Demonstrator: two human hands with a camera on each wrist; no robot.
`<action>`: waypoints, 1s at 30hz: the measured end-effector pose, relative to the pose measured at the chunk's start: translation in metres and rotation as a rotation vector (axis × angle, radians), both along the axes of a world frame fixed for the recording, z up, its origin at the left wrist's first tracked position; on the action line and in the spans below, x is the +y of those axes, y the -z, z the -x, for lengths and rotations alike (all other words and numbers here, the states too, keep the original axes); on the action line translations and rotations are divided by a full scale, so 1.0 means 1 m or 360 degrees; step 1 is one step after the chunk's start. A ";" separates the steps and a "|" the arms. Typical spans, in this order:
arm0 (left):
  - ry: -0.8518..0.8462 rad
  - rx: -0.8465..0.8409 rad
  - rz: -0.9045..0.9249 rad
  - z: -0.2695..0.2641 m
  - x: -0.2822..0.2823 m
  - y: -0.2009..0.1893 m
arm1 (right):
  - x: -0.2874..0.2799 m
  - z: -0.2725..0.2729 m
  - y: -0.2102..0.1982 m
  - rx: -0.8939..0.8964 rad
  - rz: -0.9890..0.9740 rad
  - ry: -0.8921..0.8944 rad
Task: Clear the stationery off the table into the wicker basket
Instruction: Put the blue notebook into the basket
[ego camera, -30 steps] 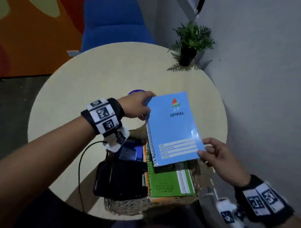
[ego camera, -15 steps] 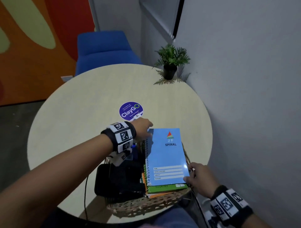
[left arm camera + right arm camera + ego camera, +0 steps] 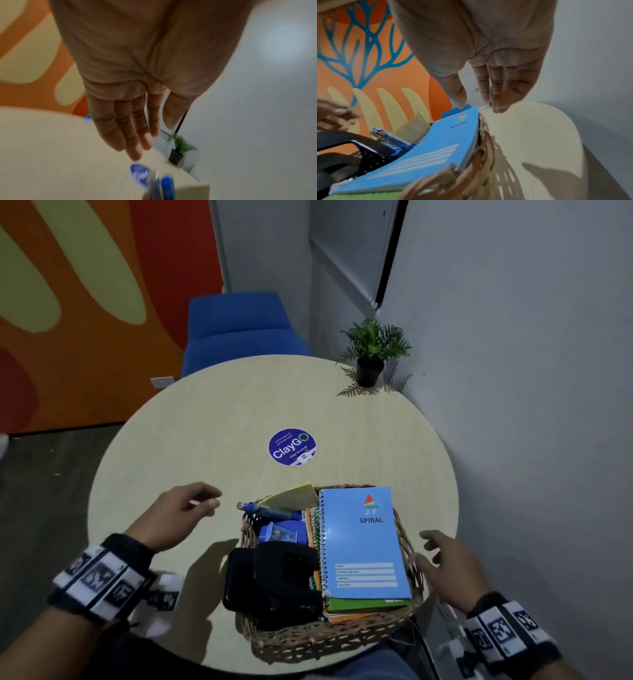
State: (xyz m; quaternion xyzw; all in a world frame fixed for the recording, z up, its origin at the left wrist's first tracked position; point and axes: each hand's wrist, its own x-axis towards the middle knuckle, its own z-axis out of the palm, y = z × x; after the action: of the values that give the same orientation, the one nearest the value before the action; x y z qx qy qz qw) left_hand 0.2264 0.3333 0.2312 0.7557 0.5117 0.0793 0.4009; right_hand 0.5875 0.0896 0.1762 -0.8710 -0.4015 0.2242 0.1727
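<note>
Both hands, left hand [image 3: 178, 515] and right hand [image 3: 445, 563], have let go, empty, leaving the blue notebook [image 3: 363, 542] atop the wicker basket [image 3: 329, 642], so clearing looks finished.

A round sticker [image 3: 292, 447] lay flat near the counter's [image 3: 191, 440] middle. A potted plant [image 3: 371, 356] stood upright at its far edge, by the wall. A blue chair [image 3: 239, 330] sat beyond.

The room is dim, and the head view looks soft and a little grainy. Light comes from above, so the left hand [image 3: 178, 513] throws a dark shadow on the table [image 3: 205, 422]. Straight lines bend at the edges. In the left wrist view the pens [image 3: 163, 188] are smeared by motion blur.
</note>
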 end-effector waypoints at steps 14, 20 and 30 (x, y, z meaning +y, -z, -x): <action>-0.0507 -0.0512 0.1377 -0.027 -0.077 0.057 | 0.024 -0.008 0.018 0.0665 0.0316 -0.0132; -0.0428 -0.0431 0.1142 -0.050 -0.036 0.053 | 0.031 -0.019 0.026 0.0747 0.0336 -0.0016; -0.0066 -0.0222 0.0546 -0.203 0.091 0.015 | 0.053 -0.071 0.021 0.1125 -0.0052 0.0625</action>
State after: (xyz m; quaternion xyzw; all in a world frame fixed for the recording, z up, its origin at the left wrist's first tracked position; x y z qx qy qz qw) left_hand 0.4290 0.4239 0.2166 0.6582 0.5042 0.0514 0.5568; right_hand 0.6587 0.1426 0.1554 -0.7975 -0.1468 0.4663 0.3535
